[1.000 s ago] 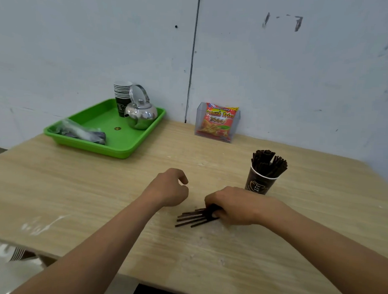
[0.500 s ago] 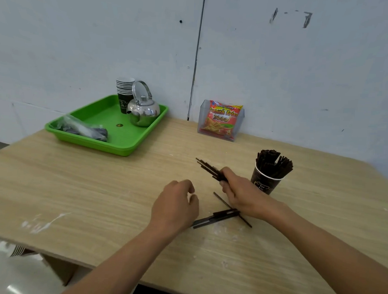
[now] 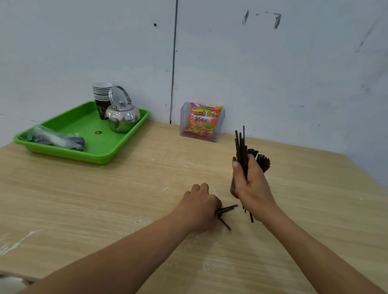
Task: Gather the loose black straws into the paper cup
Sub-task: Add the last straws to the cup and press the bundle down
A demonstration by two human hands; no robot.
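Two hands: both are in view, each closed on black straws.
Right: your right hand [image 3: 251, 181] grips a bundle of straws [image 3: 241, 146] upright in its fist, raised off the table, ends poking out above and below.
Left: your left hand [image 3: 200, 204] rests on the table, fingers curled over the ends of a few loose straws [image 3: 227, 208] that fan out to its right.
Cup: the paper cup [image 3: 232, 187] stands just behind your right hand, mostly hidden; the straws in the cup [image 3: 263, 161] show past your fingers.
Surface: the table [image 3: 99, 198] is pale wood with white smears.
Far left: a green tray [image 3: 63, 153] carries a steel kettle [image 3: 122, 117], a stack of cups [image 3: 101, 95] and a plastic bag [image 3: 54, 138].
Wall side: a snack packet [image 3: 202, 122] sits in a clear holder [image 3: 184, 118].
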